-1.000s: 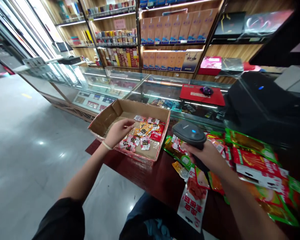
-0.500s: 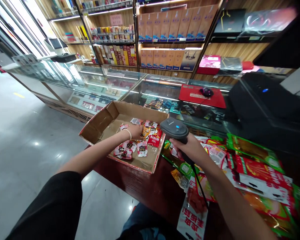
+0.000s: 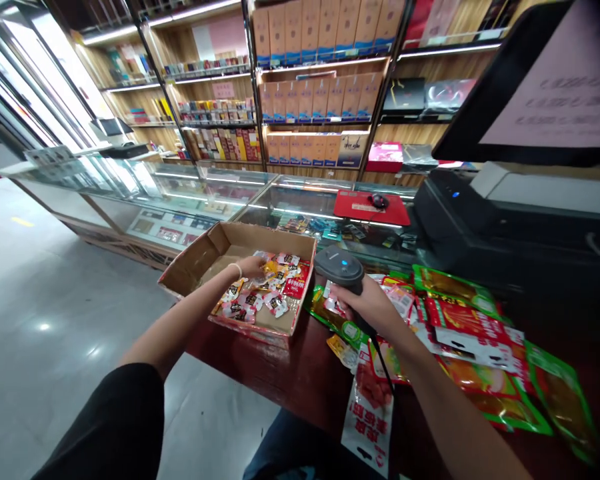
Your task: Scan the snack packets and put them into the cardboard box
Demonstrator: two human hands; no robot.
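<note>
right hand (image 3: pixel 375 307) is gripping the scanner (image 3: pixel 337 263); left hand (image 3: pixel 253 267) is resting among sachets (image 3: pixel 276 304) in the box (image 3: pixel 190 267) at the scanner's nine o'clock, can't tell if pinching any. cable (image 3: pixel 381 363) is hanging toward five o'clock over packets (image 3: pixel 365 423), could be dragging them if the scanner swings.

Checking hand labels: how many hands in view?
2. The left hand is inside the cardboard box, at the small packets; whether it holds one is unclear. The right hand, right of the box, holds the barcode scanner. No others visible.
</note>
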